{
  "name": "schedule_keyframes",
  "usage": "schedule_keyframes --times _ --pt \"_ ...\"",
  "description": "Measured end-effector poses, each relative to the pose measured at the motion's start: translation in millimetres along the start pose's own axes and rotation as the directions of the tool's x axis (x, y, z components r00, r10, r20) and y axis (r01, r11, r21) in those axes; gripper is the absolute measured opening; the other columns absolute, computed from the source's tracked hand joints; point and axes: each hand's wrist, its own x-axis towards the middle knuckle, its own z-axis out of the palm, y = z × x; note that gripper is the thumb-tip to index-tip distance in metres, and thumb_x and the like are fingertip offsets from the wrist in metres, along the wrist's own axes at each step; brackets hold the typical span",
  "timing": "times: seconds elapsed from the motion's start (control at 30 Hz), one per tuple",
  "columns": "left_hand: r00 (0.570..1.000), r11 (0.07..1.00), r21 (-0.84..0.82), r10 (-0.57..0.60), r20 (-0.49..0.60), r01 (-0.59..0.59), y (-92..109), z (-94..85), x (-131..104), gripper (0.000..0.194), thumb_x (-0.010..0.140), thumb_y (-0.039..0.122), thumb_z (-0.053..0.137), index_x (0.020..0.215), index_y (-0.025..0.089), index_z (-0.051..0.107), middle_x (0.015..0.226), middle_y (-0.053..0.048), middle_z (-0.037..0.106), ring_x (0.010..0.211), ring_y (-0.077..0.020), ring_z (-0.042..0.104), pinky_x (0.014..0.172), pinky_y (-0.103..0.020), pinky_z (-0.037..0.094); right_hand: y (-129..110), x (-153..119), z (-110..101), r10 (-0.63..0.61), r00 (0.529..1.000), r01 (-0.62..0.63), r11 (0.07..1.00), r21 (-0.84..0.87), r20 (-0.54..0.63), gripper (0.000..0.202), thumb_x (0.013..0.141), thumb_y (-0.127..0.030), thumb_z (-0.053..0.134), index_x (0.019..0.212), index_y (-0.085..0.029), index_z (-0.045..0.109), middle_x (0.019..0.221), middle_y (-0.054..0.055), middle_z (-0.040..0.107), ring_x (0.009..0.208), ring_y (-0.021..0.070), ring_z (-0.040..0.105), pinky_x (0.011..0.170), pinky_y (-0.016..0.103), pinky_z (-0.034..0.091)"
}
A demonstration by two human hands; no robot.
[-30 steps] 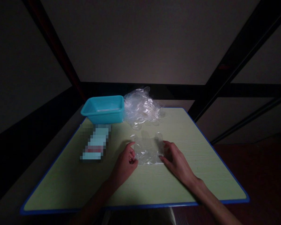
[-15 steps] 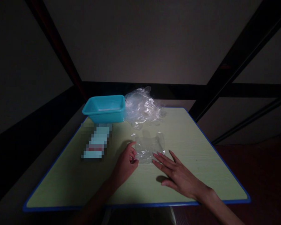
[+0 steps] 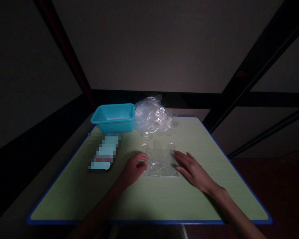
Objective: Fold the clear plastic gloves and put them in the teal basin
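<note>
A clear plastic disposable glove [image 3: 160, 166] lies flat on the table, its finger lobes pointing away from me and its straight cuff edge towards me. My left hand [image 3: 134, 168] rests at the glove's left edge, fingers loosely bent and the thumb apart from them, so it is open. On the other side my right hand [image 3: 195, 171] is open too, fingers stretched towards the glove's right edge; whether the fingertips touch the film I cannot tell. Behind the glove sits a crumpled heap of clear plastic gloves [image 3: 153, 116].
A turquoise plastic basket [image 3: 117, 126] stands at the back left, beside the heap, with something pale on its bottom. In front of it lies a pixelated phone-like slab [image 3: 106, 151]. The pale green table [image 3: 214, 199] has a blue rim; a wall rises behind it.
My right hand has moved off the glove's lower part to its right edge. My left hand's fingers have uncurled somewhat at the left edge. The view has shifted slightly.
</note>
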Motion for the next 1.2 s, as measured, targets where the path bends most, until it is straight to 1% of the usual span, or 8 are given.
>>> schedule_keyframes --times 0.23,0.4,0.63,0.87,1.0,1.1,1.13,1.2 --pt "1.0 0.998 0.062 -0.009 0.019 0.008 -0.9 -1.1 5.7 0.027 0.058 0.011 0.056 0.082 0.013 0.067 0.053 0.003 0.06 0.051 -0.0141 0.058 0.045 -0.02 0.043 -2.5 -1.6 1.5 -0.019 1.0 0.02 0.997 -0.08 0.022 0.042 0.092 -0.036 0.045 0.131 -0.021 0.047 0.137 0.013 0.048 0.127 0.0268 0.042 0.105 0.055 0.029" --pt "1.0 0.995 0.101 0.022 -0.014 -0.021 -1.6 -0.1 3.2 0.033 0.053 0.007 0.054 0.081 0.015 0.068 0.08 -0.001 0.067 0.057 -0.012 0.06 0.049 -0.02 0.047 -2.3 -2.2 0.1 -0.025 0.999 0.027 0.994 -0.101 0.024 0.041 0.09 -0.035 0.048 0.128 -0.02 0.051 0.137 0.014 0.047 0.127 0.0267 0.042 0.105 0.055 0.029" --pt "0.999 0.988 0.152 0.038 -0.014 -0.035 1.8 -9.6 -9.0 0.037 0.052 0.006 0.053 0.085 0.017 0.066 0.066 0.002 0.062 0.058 -0.0141 0.06 0.051 -0.022 0.049 -3.2 -1.9 -1.3 -0.018 0.998 0.024 0.995 -0.099 0.053 0.042 0.09 -0.034 0.047 0.128 -0.018 0.05 0.138 0.014 0.046 0.128 0.0274 0.04 0.105 0.055 0.028" --pt "0.998 0.974 0.22 0.062 -0.032 -0.053 0.0 -23.6 -26.3 0.039 0.052 0.004 0.049 0.086 0.017 0.064 0.075 0.0 0.064 0.061 -0.015 0.06 0.051 -0.024 0.049 -0.3 -2.0 -1.6 -0.031 0.998 0.037 0.994 -0.103 0.058 0.042 0.09 -0.034 0.048 0.129 -0.018 0.05 0.138 0.014 0.046 0.128 0.0278 0.04 0.104 0.056 0.029" --pt "0.981 0.937 0.303 0.189 -0.029 -0.172 0.9 -25.0 -25.2 0.039 0.055 0.002 0.05 0.087 0.018 0.064 0.084 -0.003 0.065 0.069 -0.0171 0.062 0.054 -0.024 0.051 -7.3 1.9 -4.8 -0.056 0.998 0.057 0.992 -0.113 0.012 0.044 0.09 -0.031 0.046 0.133 -0.019 0.045 0.14 0.014 0.043 0.129 0.0271 0.038 0.105 0.056 0.028" --pt "0.957 0.897 0.355 0.289 -0.017 -0.264 6.8 -11.2 -14.4 0.03 0.064 0.004 0.053 0.088 0.019 0.064 0.1 -0.006 0.065 0.089 -0.0205 0.062 0.072 -0.031 0.053 -18.0 10.2 -2.8 -0.055 0.998 0.053 0.99 -0.129 -0.012 0.045 0.091 -0.027 0.042 0.135 -0.02 0.041 0.142 0.012 0.041 0.13 0.0252 0.037 0.106 0.054 0.027" --pt "0.93 0.839 0.424 0.366 0.022 -0.341 9.4 -4.3 -10.2 0.029 0.068 0.004 0.052 0.091 0.019 0.064 0.104 -0.007 0.065 0.097 -0.021 0.06 0.083 -0.034 0.051 -21.5 13.3 -1.3 -0.058 0.998 0.057 0.989 -0.137 0.0 0.045 0.091 -0.026 0.041 0.136 -0.02 0.04 0.142 0.012 0.041 0.131 0.0247 0.037 0.106 0.054 0.027" --pt "0.865 0.671 0.56 0.463 0.195 -0.486 14.4 10.2 -2.6 0.032 0.076 0.005 0.049 0.102 0.018 0.062 0.117 -0.009 0.062 0.109 -0.0217 0.056 0.096 -0.038 0.044 -26.6 18.7 2.0 -0.06 0.997 0.067 0.985 -0.159 0.046 0.047 0.092 -0.027 0.04 0.138 -0.018 0.038 0.143 0.011 0.039 0.132 0.0245 0.035 0.107 0.054 0.026"
